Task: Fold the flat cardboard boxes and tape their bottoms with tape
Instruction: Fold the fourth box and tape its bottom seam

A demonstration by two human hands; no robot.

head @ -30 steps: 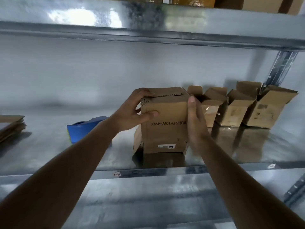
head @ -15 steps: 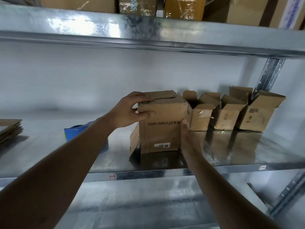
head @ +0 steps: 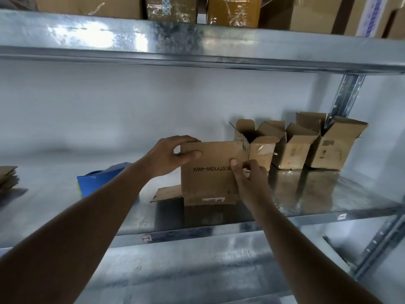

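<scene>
A cardboard box [head: 210,172] stands on the metal shelf [head: 328,194] at the middle of the frame, its printed lettering upside down on the side that faces the camera. One loose flap [head: 166,193] sticks out from its lower left edge and lies close to the shelf surface.

The left hand [head: 171,155] grips the box at its upper left corner: the thumb presses on the front face and the other fingers curl over the top edge. The right hand [head: 247,178] is at the box's right edge, at about the height of the lettering, with its thumb on the front face and its curled fingers closed round the edge.

Just right of the held box, toward the right of the frame, three folded boxes [head: 293,148] stand in a row with their top flaps open. The nearest of them touches or nearly touches the held box; which one I cannot tell.

Left of the box, behind the left forearm, sits a blue tape dispenser [head: 100,178], partly hidden. At the far left edge of the frame lies a stack of flat cardboard [head: 7,178].

Along the top of the frame an upper shelf [head: 197,42] carries several taped boxes [head: 232,10]. A small label [head: 145,238] is stuck on the front rail of the shelf, below the box.
</scene>
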